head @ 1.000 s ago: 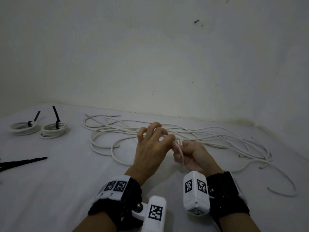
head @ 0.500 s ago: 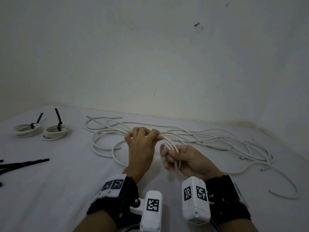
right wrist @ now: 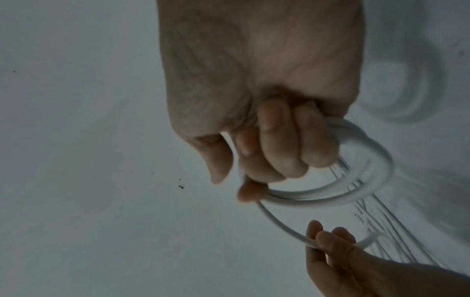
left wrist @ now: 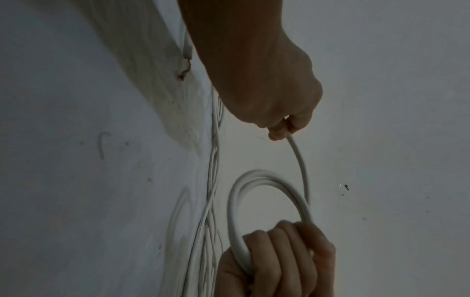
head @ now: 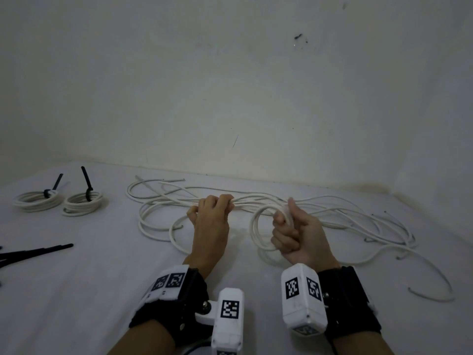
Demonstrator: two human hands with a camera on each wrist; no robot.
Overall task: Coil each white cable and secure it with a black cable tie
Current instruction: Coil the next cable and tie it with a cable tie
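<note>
My right hand grips a small coil of white cable, fingers curled through its loops; the same coil shows in the right wrist view. A hand's width to the left, my left hand pinches a single strand of that cable between thumb and fingertips. The strand arcs from the coil to the left fingers. Both hands hover just above a tangle of loose white cables on the white surface.
Two finished coils, each bound with a black tie, lie at the far left. Loose black cable ties lie at the left edge. A pale wall rises behind the cables.
The hands have drawn apart: the left slid left along the strand, the right moved right and turned upright with the coil.
</note>
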